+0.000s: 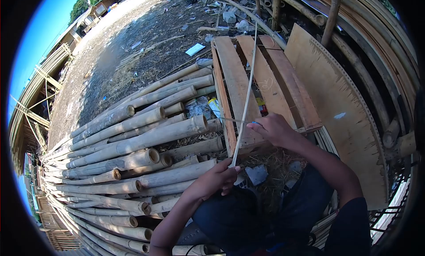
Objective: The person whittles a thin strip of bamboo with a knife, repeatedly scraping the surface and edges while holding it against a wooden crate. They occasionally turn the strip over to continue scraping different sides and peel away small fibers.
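My left hand (213,181) is closed around the near end of a long, thin bamboo strip (249,85). From there the strip slants up and away over a slatted wooden crate (271,63). My right hand (275,130) grips a knife by its handle, a bit of blue showing at the fingers. The narrow knife blade (233,120) points left and crosses the strip, a short way beyond my left hand. Both hands are above my knees, by the crate's near edge.
Stacked bamboo poles (150,134) fill the left side, their cut ends toward me. A curved plywood sheet (338,110) leans at the right, beside more poles and a wooden post (332,17). Litter and a white packet (195,49) lie on the ground ahead.
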Available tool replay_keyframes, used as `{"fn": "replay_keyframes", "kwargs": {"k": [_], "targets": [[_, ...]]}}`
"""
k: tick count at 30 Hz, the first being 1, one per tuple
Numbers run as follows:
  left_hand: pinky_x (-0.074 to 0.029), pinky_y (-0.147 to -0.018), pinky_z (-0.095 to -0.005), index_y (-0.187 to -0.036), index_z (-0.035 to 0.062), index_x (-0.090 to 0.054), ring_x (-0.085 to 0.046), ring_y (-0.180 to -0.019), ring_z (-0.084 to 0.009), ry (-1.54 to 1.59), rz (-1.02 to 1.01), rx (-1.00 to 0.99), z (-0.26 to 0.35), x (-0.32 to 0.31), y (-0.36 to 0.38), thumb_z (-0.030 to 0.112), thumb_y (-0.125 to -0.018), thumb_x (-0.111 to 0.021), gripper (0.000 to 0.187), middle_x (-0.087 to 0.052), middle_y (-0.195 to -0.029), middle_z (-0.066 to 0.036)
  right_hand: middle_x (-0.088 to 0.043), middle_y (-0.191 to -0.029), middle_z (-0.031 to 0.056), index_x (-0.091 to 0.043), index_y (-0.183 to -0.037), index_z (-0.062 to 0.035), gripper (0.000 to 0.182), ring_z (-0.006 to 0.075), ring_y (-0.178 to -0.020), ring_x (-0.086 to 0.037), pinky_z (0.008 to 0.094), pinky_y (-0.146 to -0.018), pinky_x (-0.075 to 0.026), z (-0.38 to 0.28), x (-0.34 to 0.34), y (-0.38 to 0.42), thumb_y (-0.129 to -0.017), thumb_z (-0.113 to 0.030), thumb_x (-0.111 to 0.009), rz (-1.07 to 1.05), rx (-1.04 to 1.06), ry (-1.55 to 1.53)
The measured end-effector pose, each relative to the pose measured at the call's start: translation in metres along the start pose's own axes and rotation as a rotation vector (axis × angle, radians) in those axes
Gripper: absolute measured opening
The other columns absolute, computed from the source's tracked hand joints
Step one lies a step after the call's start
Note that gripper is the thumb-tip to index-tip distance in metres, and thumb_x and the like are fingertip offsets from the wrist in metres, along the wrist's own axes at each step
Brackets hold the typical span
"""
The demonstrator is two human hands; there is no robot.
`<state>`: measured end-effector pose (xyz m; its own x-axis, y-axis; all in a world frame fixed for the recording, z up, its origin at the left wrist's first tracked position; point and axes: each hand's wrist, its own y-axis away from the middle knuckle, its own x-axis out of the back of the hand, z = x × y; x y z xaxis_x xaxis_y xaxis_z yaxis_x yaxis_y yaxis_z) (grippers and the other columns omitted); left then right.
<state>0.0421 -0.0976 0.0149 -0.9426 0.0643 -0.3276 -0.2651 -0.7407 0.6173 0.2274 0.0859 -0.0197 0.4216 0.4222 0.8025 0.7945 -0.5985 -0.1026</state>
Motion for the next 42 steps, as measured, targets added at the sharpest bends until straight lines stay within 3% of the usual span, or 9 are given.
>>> {"fn": "replay_keyframes", "kwargs": {"k": [5,13,19,26,30,32,35,38,42], "targets": [[-0.035,-0.048,-0.0227,-0.097,0.0084,-0.044,-0.039,-0.057,-0.0065,-0.018,-0.046,-0.026,-0.003,-0.001,0.002,0.022,-0.102,-0.048,0.015,-0.038,-0.071,0.004,-0.057,-0.059,0.0216,-0.062,-0.071,0.0009,0.061,0.0415,-0.058,-0.057,0.0494,-0.061,-0.045,0.053,0.025,-0.023,-0.1,-0.048,-0.041,0.111,-0.195,0.164],[-0.036,-0.048,-0.0221,-0.095,0.0083,-0.044,-0.039,-0.058,-0.0063,-0.084,-0.016,-0.013,-0.006,0.001,-0.002,0.023,-0.102,-0.048,0.016,-0.038,-0.071,0.004,-0.058,-0.06,0.0237,-0.064,-0.071,0.0005,0.06,0.0421,-0.061,-0.06,0.0503,-0.061,-0.047,0.009,0.002,-0.007,-0.1,-0.047,-0.042,0.024,0.008,0.126],[-0.036,-0.048,-0.0219,-0.093,0.0089,-0.044,-0.04,-0.058,-0.0062,-0.088,-0.063,-0.044,-0.003,0.001,0.0,0.024,-0.102,-0.048,0.018,-0.038,-0.071,0.004,-0.057,-0.059,0.0236,-0.062,-0.07,0.0011,0.058,0.0413,-0.064,-0.061,0.0505,-0.061,-0.046,0.075,0.027,-0.036,-0.101,-0.044,-0.042,0.254,-0.224,0.292],[-0.037,-0.049,-0.0239,-0.092,0.0069,-0.041,-0.04,-0.054,-0.0087,-0.036,-0.03,-0.021,0.0,0.0,-0.001,0.023,-0.102,-0.05,0.02,-0.039,-0.068,0.002,-0.059,-0.062,0.0212,-0.063,-0.074,0.0006,0.057,0.0415,-0.064,-0.061,0.0483,-0.065,-0.047,-0.008,-0.002,0.005,-0.1,-0.047,-0.043,-0.091,-0.019,-0.008],[-0.037,-0.049,-0.024,-0.093,0.0063,-0.041,-0.041,-0.054,-0.0086,-0.081,0.006,-0.009,-0.001,-0.001,0.0,0.023,-0.101,-0.05,0.02,-0.04,-0.068,0.002,-0.059,-0.062,0.0221,-0.064,-0.073,0.0,0.058,0.0416,-0.065,-0.061,0.0482,-0.063,-0.048,0.031,0.0,-0.018,-0.099,-0.048,-0.044,0.057,0.063,0.111],[-0.037,-0.049,-0.0242,-0.093,0.0062,-0.041,-0.041,-0.054,-0.0086,-0.071,-0.024,-0.015,-0.002,-0.001,0.0,0.023,-0.101,-0.05,0.02,-0.04,-0.068,0.002,-0.06,-0.065,0.0224,-0.065,-0.073,-0.0002,0.059,0.0411,-0.066,-0.062,0.0492,-0.063,-0.048,0.059,0.017,-0.036,-0.099,-0.049,-0.044,0.106,-0.155,0.141],[-0.037,-0.049,-0.0246,-0.093,0.0062,-0.041,-0.041,-0.054,-0.0088,-0.104,-0.033,-0.036,-0.004,-0.001,-0.001,0.023,-0.102,-0.05,0.021,-0.04,-0.068,0.002,-0.06,-0.063,0.0219,-0.066,-0.074,-0.0002,0.059,0.0394,-0.067,-0.064,0.0494,-0.064,-0.048,0.07,0.024,-0.041,-0.098,-0.05,-0.045,0.14,-0.14,0.179],[-0.037,-0.049,-0.0248,-0.092,0.0066,-0.041,-0.04,-0.054,-0.0088,-0.204,0.021,-0.055,-0.003,-0.002,0.001,0.023,-0.102,-0.05,0.02,-0.039,-0.068,0.002,-0.061,-0.063,0.0209,-0.067,-0.075,-0.0003,0.059,0.0384,-0.067,-0.064,0.0482,-0.064,-0.05,0.02,0.027,-0.024,-0.098,-0.05,-0.045,-0.132,-0.149,0.15],[-0.035,-0.049,-0.0244,-0.091,0.0072,-0.04,-0.038,-0.054,-0.0082,-0.105,-0.052,-0.021,-0.006,0.001,-0.001,0.022,-0.102,-0.049,0.02,-0.038,-0.068,0.003,-0.06,-0.061,0.0204,-0.067,-0.074,-0.0001,0.06,0.0385,-0.065,-0.064,0.0476,-0.065,-0.05,0.016,0.017,-0.018,-0.097,-0.051,-0.045,-0.061,-0.037,0.228]]}}
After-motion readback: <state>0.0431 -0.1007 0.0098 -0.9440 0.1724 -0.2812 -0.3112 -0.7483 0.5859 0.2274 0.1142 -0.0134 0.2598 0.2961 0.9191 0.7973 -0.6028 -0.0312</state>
